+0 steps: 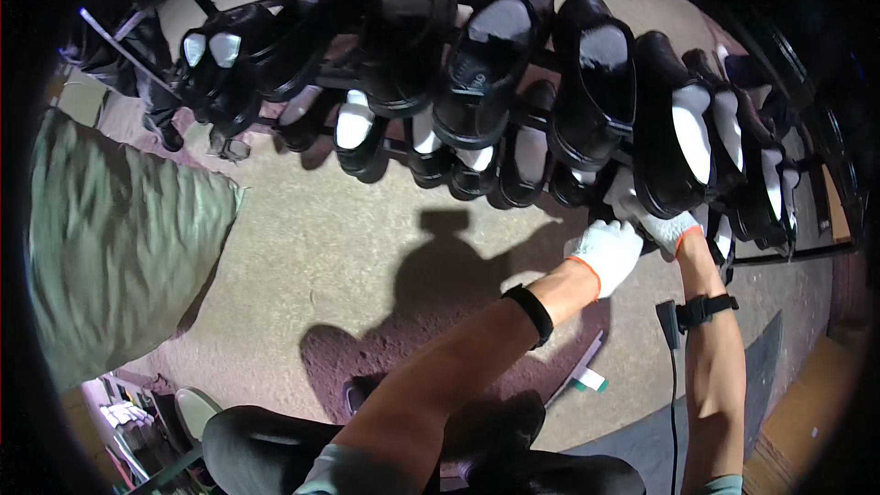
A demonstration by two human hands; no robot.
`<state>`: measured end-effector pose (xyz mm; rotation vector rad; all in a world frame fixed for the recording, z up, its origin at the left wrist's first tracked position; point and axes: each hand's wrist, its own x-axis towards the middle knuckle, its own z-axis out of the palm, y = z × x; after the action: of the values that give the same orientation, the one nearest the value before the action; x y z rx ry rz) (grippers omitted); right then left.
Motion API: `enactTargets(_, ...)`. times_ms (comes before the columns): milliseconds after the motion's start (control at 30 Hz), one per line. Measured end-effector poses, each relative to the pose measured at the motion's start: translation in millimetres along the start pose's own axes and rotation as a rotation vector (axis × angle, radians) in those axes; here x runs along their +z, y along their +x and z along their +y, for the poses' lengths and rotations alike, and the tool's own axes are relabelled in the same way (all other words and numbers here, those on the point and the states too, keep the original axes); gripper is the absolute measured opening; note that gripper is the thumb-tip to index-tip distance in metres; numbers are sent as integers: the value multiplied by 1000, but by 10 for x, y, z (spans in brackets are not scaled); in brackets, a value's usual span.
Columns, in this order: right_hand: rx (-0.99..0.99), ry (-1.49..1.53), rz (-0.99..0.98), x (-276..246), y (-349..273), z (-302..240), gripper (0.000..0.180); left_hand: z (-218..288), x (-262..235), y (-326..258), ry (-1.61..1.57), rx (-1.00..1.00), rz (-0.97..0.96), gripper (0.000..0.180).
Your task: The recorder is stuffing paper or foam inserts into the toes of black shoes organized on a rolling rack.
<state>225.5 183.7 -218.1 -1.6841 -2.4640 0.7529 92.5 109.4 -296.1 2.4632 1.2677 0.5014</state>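
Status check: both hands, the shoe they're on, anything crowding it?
Left hand and right hand, white-gloved, both at the lower row of the shoe rack. Grip unclear; fingers hidden behind a black shoe. Neighbouring black shoes packed tight alongside.

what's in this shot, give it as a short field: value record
setting: concrete floor with a metal rack of black shoes
shoes: many pairs, white insoles showing, hung in rows
left hand: left hand in a white glove, reaching to the rack's lower row
right hand: right hand in a white glove, at a shoe on the rack; grip not clear
wrists: dark band on each
nearby: green sack at left
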Motion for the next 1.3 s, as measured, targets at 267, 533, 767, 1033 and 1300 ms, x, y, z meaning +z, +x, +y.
enactTargets(267, -245, -582, 169, 592, 436, 1014, 52, 181, -91, 198, 123, -94, -190, 26)
enactTargets(533, 242, -147, -300, -77, 207, -51, 56, 173, -30, 136, 281, -262, -126, 23)
enactTargets(767, 236, -349, -84, 326, 255, 310, 42, 241, -52, 94, 400, -162, -144, 25)
enactTargets(1033, -50, 469, 421, 162, -547, 105, 32, 77, -687, -651, -93, 331, 478, 57)
enactTargets(1300, -156, 1098, -37, -269, -1638, -908, 94, 482, -1330, -864, -1930, -308, 259, 87)
